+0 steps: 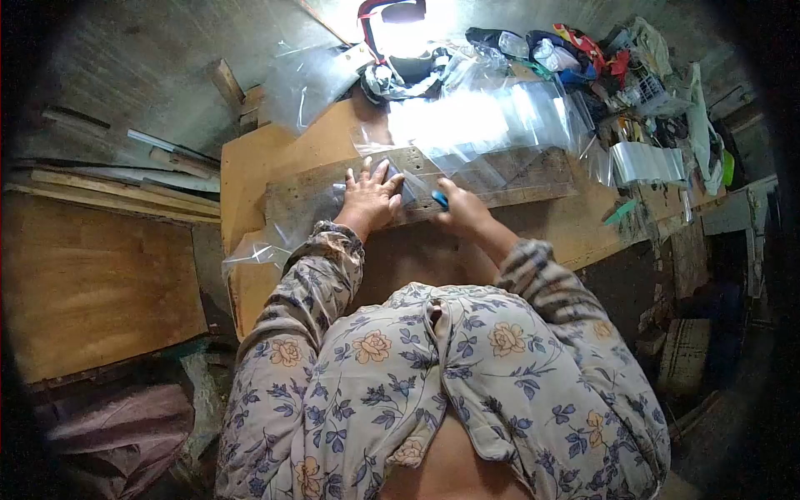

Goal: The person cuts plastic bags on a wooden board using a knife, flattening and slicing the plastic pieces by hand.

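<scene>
My left hand lies flat with its fingers spread, pressing a piece of clear plastic film onto a worn wooden board. Just to the right, my right hand is closed around a small blue-handled tool. Only the blue end of that tool shows; the rest is hidden by the fingers or too small to make out. Both hands are over the board, a short gap apart. Beyond them, a glossy stack of clear plastic sheets rests partly on the board's far edge.
The board lies on a plywood table. A bright lamp glares at the back. Bags and cluttered items fill the back right, near a clear plastic roll. Crumpled film lies at left front. Wooden strips lean at left.
</scene>
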Available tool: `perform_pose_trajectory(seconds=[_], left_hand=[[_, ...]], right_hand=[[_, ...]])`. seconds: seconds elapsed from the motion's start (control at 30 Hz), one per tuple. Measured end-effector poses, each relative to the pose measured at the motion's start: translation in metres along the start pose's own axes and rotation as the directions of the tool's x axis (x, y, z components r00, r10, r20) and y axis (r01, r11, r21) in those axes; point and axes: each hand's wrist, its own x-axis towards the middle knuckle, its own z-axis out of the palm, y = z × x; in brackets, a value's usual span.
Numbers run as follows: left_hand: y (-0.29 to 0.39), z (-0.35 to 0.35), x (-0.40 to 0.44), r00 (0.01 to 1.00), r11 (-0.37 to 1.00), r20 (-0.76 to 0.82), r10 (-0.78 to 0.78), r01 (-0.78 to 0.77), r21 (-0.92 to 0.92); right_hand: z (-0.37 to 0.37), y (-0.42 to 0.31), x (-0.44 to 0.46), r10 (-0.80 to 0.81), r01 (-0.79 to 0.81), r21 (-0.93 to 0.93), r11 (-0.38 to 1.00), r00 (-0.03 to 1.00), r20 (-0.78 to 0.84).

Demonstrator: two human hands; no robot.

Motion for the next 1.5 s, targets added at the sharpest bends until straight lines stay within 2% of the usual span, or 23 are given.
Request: perform_pose_trajectory(seconds=[0.03, 0.13, 0.23, 0.3, 0.47, 0.53, 0.67, 0.73, 0.83, 1.03, 1.13, 1.17, 1.23, 1.3, 1.37, 1.5], left_hand=[[-0.001, 0.003, 0.0, 1.0, 1.0, 0.011, 0.012, -0.012, -0.024], [-0.003, 0.006, 0.001, 1.0, 0.999, -0.008, 0.016, -0.017, -0.036], [-0.003, 0.004, -0.001, 1.0, 0.998, -0.013, 0.026, -0.027, -0.056], [-0.004, 0.005, -0.002, 1.0, 0.995, -0.013, 0.017, -0.018, -0.094], [-0.005, 0.012, 0.0, 0.999, 0.994, -0.047, 0.012, -0.017, -0.105], [-0.004, 0.014, -0.001, 0.999, 0.994, -0.045, 0.005, -0.01, -0.111], [-0.006, 0.02, -0.001, 0.996, 0.988, -0.092, 0.007, -0.021, -0.153], [-0.007, 0.021, -0.001, 0.995, 0.988, -0.103, 0.007, -0.022, -0.154], [-0.007, 0.022, 0.0, 0.995, 0.985, -0.097, 0.011, -0.027, -0.171], [-0.008, 0.023, 0.0, 0.995, 0.987, -0.096, 0.018, -0.033, -0.16], [-0.007, 0.025, -0.002, 0.997, 0.988, -0.079, 0.017, -0.029, -0.149], [-0.007, 0.028, -0.003, 0.993, 0.989, -0.117, 0.015, -0.032, -0.143], [-0.007, 0.033, -0.001, 0.988, 0.99, -0.155, 0.015, -0.036, -0.137], [-0.008, 0.034, 0.0, 0.987, 0.991, -0.161, 0.013, -0.034, -0.128], [-0.008, 0.031, 0.0, 0.991, 0.991, -0.13, 0.014, -0.031, -0.133], [-0.009, 0.031, 0.0, 0.995, 0.987, -0.095, 0.014, -0.029, -0.157]], right_hand=[[-0.001, 0.002, -0.024, -0.049, 0.051, 0.021, 0.998, 0.996, -0.073], [0.001, 0.008, -0.073, -0.094, 0.099, 0.041, 0.994, 0.99, -0.105], [0.007, 0.009, -0.088, -0.15, 0.158, 0.066, 0.985, 0.982, -0.111], [0.011, 0.003, -0.088, -0.186, 0.202, 0.075, 0.977, 0.967, -0.176], [0.017, -0.004, -0.071, -0.13, 0.144, 0.071, 0.987, 0.977, -0.172], [0.021, -0.005, -0.064, -0.148, 0.173, 0.086, 0.981, 0.96, -0.237], [0.016, -0.013, -0.062, -0.133, 0.155, 0.078, 0.985, 0.963, -0.234], [0.012, -0.013, -0.064, -0.093, 0.104, 0.051, 0.993, 0.979, -0.183], [0.007, -0.008, -0.074, -0.167, 0.178, 0.04, 0.983, 0.967, -0.193], [0.007, -0.007, -0.072, -0.161, 0.17, 0.043, 0.984, 0.973, -0.165], [0.018, -0.01, -0.057, -0.146, 0.163, 0.064, 0.985, 0.966, -0.211], [0.021, -0.013, -0.052, -0.144, 0.161, 0.065, 0.985, 0.966, -0.213], [0.026, -0.021, -0.04, -0.082, 0.088, 0.026, 0.996, 0.977, -0.198], [0.03, -0.026, -0.027, -0.085, 0.093, 0.027, 0.995, 0.974, -0.21], [0.023, -0.037, -0.023, 0.021, -0.024, -0.02, 1.0, 0.99, -0.138], [0.016, -0.02, -0.025, 0.013, -0.011, 0.013, 1.0, 0.988, -0.156]])
